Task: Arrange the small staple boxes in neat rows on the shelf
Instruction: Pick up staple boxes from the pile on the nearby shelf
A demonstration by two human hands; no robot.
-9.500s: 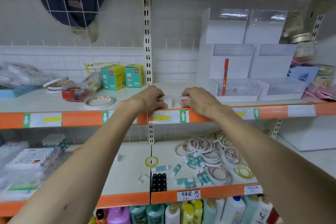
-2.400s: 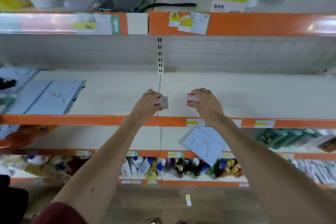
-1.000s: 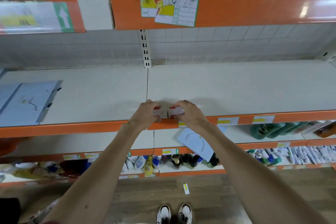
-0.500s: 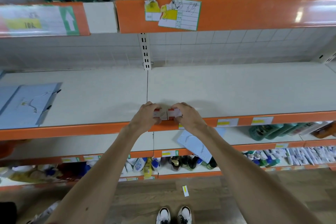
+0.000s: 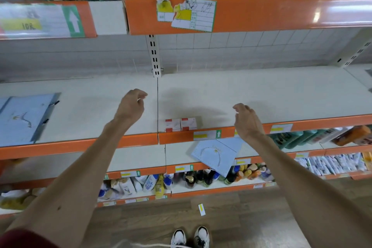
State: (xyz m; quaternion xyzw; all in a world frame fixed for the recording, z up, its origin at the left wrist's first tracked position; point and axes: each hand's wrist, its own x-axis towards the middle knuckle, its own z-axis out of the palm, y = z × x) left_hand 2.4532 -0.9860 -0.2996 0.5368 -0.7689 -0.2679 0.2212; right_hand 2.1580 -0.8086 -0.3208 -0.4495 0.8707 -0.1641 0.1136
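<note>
Your left hand (image 5: 130,107) and right hand (image 5: 248,122) hover empty, fingers loosely curled. Two staple boxes (image 5: 188,124), seemingly touching, sit at the shelf (image 5: 261,94) front edge; a brushing wrist could knock them off.

Matt cream shelf (image 5: 261,94) with glossy orange edge strip (image 5: 281,12); paper-looking staple boxes (image 5: 180,124); wood-look floor (image 5: 241,217).

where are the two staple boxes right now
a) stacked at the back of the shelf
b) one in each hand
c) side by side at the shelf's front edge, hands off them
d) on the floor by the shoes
c: the boxes sit side by side at the front edge of the shelf, while the left hand and right hand hover clear of them, holding nothing.
</note>
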